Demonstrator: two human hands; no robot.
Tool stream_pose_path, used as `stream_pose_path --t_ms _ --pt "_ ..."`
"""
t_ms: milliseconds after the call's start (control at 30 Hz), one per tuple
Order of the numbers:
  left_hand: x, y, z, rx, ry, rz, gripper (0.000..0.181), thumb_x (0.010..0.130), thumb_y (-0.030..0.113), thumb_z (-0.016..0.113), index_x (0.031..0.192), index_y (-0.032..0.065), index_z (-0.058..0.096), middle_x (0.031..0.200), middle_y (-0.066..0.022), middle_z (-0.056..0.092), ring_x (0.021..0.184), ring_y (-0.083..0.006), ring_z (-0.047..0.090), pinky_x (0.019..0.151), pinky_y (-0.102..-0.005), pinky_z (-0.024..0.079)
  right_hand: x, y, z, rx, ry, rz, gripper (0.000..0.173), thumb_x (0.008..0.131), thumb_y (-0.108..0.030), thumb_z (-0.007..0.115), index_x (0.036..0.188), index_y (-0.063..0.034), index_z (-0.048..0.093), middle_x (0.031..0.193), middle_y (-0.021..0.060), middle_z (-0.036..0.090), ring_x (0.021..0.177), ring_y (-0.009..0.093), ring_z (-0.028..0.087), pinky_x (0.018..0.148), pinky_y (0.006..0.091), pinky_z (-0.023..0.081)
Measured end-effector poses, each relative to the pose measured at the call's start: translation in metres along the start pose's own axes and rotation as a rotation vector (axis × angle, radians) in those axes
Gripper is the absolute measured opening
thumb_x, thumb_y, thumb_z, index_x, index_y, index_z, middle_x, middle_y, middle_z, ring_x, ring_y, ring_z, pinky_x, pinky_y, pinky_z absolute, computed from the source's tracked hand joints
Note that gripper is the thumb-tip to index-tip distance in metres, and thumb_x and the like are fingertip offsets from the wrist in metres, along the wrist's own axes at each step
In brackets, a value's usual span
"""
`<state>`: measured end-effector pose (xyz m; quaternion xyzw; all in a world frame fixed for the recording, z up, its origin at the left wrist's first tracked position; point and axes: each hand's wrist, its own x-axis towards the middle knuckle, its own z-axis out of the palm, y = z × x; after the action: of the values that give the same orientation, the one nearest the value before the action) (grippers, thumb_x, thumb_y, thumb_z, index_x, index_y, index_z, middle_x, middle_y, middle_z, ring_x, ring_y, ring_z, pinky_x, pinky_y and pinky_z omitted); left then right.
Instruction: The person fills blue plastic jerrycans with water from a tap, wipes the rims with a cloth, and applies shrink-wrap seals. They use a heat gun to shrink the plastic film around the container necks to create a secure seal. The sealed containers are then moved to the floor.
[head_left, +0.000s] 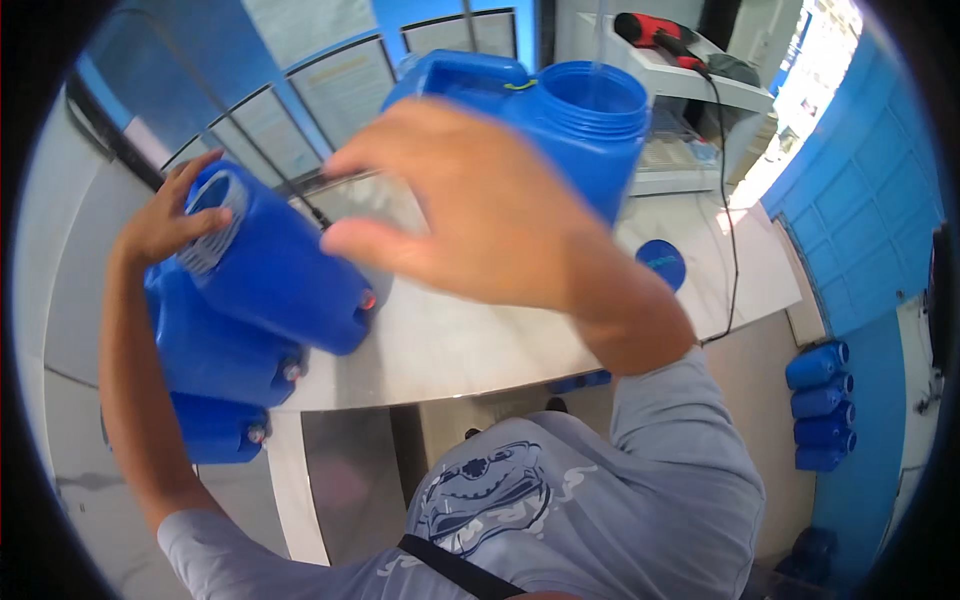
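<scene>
My left hand (169, 217) grips the neck of a blue plastic water jug (289, 262), with its thumb over the rim of the mouth. White ribbing or netting covers the neck, and a red spigot is near the bottom. My right hand (465, 206), blurred by motion, is raised over the white counter (465, 337) with fingers and thumb apart and nothing between them. Behind it stands a larger blue jug (555, 142), uncapped and partly hidden by that hand. Something thin and clear, a stream or a tube, reaches down into its wide threaded mouth.
Two more blue jugs (217, 337) with spigots stand at left. A round blue lid (661, 264) lies on the counter's right part. On a white shelf (690, 79) rests a red-and-black blow dryer or heat gun (660, 37); its black cord (726, 180) hangs across the counter. Several jugs (821, 405) line the right wall.
</scene>
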<state>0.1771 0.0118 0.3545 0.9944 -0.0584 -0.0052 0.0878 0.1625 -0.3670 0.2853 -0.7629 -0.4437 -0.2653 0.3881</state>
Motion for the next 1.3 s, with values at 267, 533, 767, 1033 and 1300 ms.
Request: stream_pose_path --t_ms 267,533,767,1033,1300 --pt "0.042 0.016 -0.006 -0.194 -0.276 -0.233 0.08 0.065 0.043 0.077 0.135 0.0111 0.053 0.121 -0.0107 0.058 0.116 -0.0275 0.052 0.103 -0.0381 0.041 -0.007 0.24 -0.224 -0.821 0.248 0.59 0.054 0.088 -0.045 0.063 0.114 0.0017 0.068 0.102 0.0176 0.072 0.091 0.028 0.069 0.081 0.0386 0.053" --pt "0.053 0.009 -0.002 0.005 -0.234 -0.22 0.097 0.071 0.053 0.068 0.152 0.0096 0.04 0.149 -0.0214 0.045 0.138 -0.0349 0.042 0.114 -0.0446 0.033 -0.024 0.502 -0.318 -0.511 -0.138 1.01 0.101 0.08 -0.077 0.061 0.13 0.0101 0.058 0.128 0.0233 0.063 0.12 0.032 0.059 0.102 0.039 0.044" --pt "0.023 0.012 -0.003 -0.093 -0.091 -0.358 0.109 0.068 0.055 0.076 0.158 0.0162 0.027 0.157 -0.0238 0.033 0.143 -0.041 0.035 0.117 -0.0477 0.03 -0.006 0.499 -0.274 -0.293 -0.202 1.034 0.102 0.068 -0.073 0.077 0.13 0.0064 0.06 0.122 0.0164 0.065 0.11 0.026 0.062 0.097 0.0373 0.045" --pt "-0.057 -0.034 0.047 -0.392 0.383 -0.165 0.139 0.063 0.06 0.087 0.16 0.0107 0.001 0.155 -0.0359 0.025 0.145 -0.0477 0.028 0.117 -0.05 0.03 -0.113 0.321 -0.338 0.365 0.43 0.726 0.085 0.081 -0.055 0.071 0.143 -0.0015 0.047 0.133 0.0082 0.055 0.091 0.019 0.062 0.083 0.034 0.049" --pt "-0.048 -0.05 0.062 -0.113 0.505 0.081 0.134 0.063 0.061 0.087 0.16 0.0106 0.009 0.153 -0.0311 0.032 0.142 -0.044 0.036 0.116 -0.0472 0.033 -0.195 0.099 -0.267 1.04 0.128 0.078 0.112 0.063 -0.046 0.092 0.145 0.0035 0.034 0.122 0.0118 0.055 0.091 0.017 0.056 0.075 0.0293 0.046"
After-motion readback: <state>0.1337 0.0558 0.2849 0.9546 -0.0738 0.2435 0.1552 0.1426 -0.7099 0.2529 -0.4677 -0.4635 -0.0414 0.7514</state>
